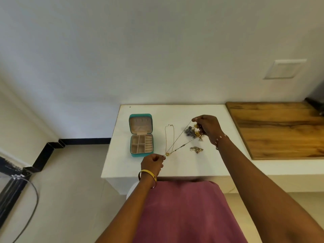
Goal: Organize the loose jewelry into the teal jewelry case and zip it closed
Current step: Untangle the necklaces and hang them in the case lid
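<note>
Gold necklace chain (177, 142) stretches taut beside the open teal jewelry case (141, 135), left hand (152, 163) fingers pinching its pendant end, right hand (207, 127) fingers pinching the other.

The square jewelry case (141, 135) shows teal outside, pale beige on its lining and dividers. Between my hands stretches a thin gold chain necklace (177, 143); a second fine gold chain (169, 137) lies on the plain white tabletop (201, 165). There's a grey-blue beaded cluster (190, 132) touching bright gold pieces (199, 134), and a dull gold tangled chain (196, 149). Yellow bangle (148, 174) on my left wrist. The wooden board (280, 128) is brown with dark streaked grain. My garment (184, 213) is plain mauve-pink.
</note>
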`<state>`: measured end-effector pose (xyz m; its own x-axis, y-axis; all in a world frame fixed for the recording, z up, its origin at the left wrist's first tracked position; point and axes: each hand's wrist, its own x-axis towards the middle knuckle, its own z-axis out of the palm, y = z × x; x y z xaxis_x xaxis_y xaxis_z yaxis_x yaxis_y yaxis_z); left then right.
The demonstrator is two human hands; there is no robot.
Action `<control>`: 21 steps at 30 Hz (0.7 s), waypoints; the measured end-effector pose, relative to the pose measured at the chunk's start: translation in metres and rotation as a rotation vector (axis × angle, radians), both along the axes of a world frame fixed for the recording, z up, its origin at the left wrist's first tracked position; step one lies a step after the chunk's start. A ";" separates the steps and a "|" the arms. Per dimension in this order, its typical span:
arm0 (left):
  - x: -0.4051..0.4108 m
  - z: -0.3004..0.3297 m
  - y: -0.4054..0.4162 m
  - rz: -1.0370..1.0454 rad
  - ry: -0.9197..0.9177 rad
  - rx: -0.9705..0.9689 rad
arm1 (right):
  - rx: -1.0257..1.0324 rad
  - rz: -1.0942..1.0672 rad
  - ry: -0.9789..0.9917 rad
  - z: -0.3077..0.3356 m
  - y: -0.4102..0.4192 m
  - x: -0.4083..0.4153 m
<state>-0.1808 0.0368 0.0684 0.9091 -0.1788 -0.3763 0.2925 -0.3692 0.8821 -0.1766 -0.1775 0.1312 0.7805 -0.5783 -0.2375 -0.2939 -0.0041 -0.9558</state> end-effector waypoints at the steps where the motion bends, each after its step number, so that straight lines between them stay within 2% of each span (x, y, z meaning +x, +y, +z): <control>1: 0.003 -0.003 -0.004 0.003 -0.013 0.024 | -0.032 0.013 0.011 -0.004 -0.003 0.008; 12: 0.044 -0.045 -0.042 -0.003 -0.143 0.212 | -0.111 0.117 0.141 -0.062 -0.036 0.090; 21: 0.045 -0.072 -0.047 -0.052 -0.220 0.397 | -0.271 0.280 0.297 -0.106 -0.037 0.140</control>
<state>-0.1355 -0.0098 -0.0041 0.9686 -0.1075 -0.2244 0.0863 -0.7008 0.7082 -0.0368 -0.2142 0.0248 0.8361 -0.4277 -0.3436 -0.5059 -0.3586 -0.7845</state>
